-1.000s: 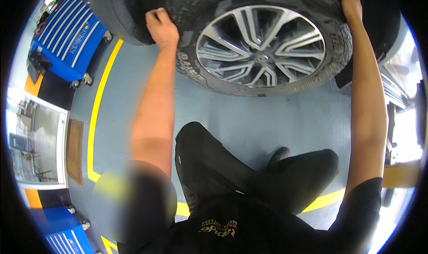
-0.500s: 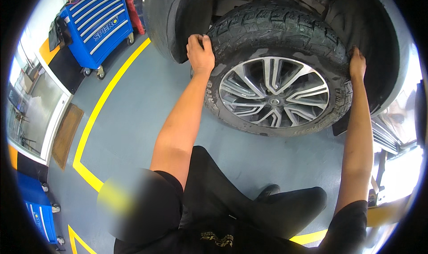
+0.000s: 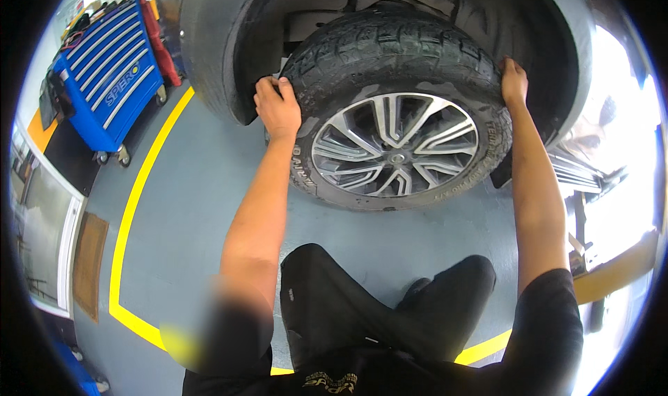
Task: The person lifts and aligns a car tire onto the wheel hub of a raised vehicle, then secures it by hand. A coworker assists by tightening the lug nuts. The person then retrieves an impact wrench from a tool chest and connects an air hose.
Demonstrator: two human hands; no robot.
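Observation:
In front of me stands a car wheel, a black, chunky-treaded tyre on a silver and dark multi-spoke rim, inside the wheel arch. My left hand grips the tyre's upper left side, its thumb toward me and its fingers curled around the tread edge. On the upper right side my right hand holds the tyre, with its fingers partly hidden behind the tread. Both arms reach forward, and my knees are bent below the wheel.
A blue drawer cabinet on castors stands at the far left. A yellow line runs along the grey floor. A brown mat lies by the glass door at left. Part of a second blue cabinet shows at lower left.
The view has shifted and tilted, so the wheel and both hands sit further left in the picture. Both hands stay on the tyre.

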